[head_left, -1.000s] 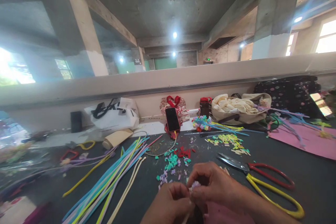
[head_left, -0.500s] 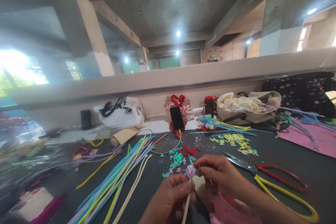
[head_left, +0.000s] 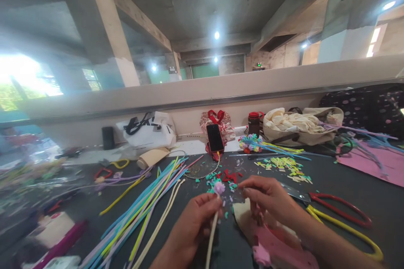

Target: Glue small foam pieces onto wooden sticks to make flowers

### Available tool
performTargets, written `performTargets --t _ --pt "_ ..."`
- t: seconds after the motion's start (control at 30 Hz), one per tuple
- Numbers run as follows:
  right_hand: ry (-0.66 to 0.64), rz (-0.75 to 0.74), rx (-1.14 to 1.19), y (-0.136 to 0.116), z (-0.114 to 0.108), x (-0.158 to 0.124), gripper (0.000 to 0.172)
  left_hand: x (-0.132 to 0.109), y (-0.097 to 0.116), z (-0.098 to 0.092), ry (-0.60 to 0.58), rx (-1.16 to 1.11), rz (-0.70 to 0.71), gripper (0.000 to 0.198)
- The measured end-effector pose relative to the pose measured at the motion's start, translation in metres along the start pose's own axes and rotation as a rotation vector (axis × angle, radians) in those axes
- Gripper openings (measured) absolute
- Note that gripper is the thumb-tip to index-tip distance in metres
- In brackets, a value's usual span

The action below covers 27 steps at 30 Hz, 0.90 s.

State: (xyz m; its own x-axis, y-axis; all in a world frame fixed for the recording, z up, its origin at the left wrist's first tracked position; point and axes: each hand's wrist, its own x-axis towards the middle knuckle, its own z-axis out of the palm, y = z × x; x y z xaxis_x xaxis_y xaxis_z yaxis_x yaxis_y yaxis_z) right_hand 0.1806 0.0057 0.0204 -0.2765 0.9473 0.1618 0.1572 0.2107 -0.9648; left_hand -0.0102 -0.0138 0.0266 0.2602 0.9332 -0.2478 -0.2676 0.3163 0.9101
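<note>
Lifted clear now, the lilac flower (head_left: 219, 188) on its stem is pinched by the left hand (head_left: 192, 227); right hand (head_left: 268, 197), fingers loosely curled, looks set to add a piece.

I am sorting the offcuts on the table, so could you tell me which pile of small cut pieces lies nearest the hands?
The teal pile, just beyond the left hand and its purple-tipped stick; the yellow-green pile lies farther back, to the right.
</note>
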Motion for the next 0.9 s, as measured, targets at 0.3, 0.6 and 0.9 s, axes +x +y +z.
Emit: performTargets --t 0.3,0.6,0.9 --pt "-0.027 0.072 -0.047 -0.002 0.000 -0.002 0.012 0.010 0.014 -0.023 0.084 -0.122 0.024 0.024" --pt "-0.082 0.106 -0.074 0.004 -0.004 -0.001 0.012 0.008 0.017 -0.030 0.038 -0.225 0.018 0.026" --pt "-0.237 0.026 -0.076 -0.010 0.009 -0.009 0.019 0.004 0.003 -0.009 -0.119 -0.222 -0.060 0.026"
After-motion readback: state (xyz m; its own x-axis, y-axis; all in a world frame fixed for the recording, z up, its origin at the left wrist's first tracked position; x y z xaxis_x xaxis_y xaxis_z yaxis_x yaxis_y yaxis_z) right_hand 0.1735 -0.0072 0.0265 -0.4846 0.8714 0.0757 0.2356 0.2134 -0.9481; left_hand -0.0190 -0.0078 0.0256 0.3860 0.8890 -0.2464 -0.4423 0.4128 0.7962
